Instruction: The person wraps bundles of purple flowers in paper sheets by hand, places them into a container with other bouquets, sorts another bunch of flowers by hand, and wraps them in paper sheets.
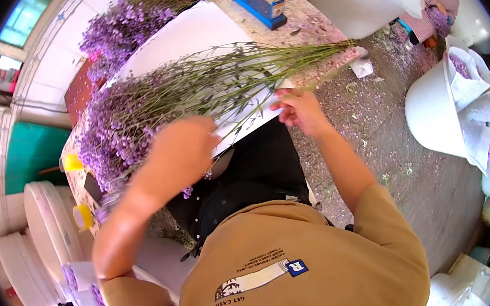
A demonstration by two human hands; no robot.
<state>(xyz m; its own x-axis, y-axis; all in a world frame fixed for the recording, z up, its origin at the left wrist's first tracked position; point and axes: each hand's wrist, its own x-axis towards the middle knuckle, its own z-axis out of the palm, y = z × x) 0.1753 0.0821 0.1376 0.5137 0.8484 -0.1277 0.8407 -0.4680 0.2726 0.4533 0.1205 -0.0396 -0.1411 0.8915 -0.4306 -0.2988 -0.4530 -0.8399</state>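
Note:
A large bunch of purple dried flowers lies across a white paper sheet on the table. The blossoms are at the left, and the long green stems run to the upper right. My left hand is over the near side of the bunch, smeared by motion, with its fingers hidden. At the sheet's right edge, below the stems, my right hand has loosely bent fingers that are apart. I see nothing held in it; whether it touches the paper I cannot tell.
A blue tape dispenser stands at the table's far edge. More purple flowers lie behind the paper. Yellow tape rolls are at the left edge. A white tub with wrapped bundles stands on the petal-strewn floor at the right.

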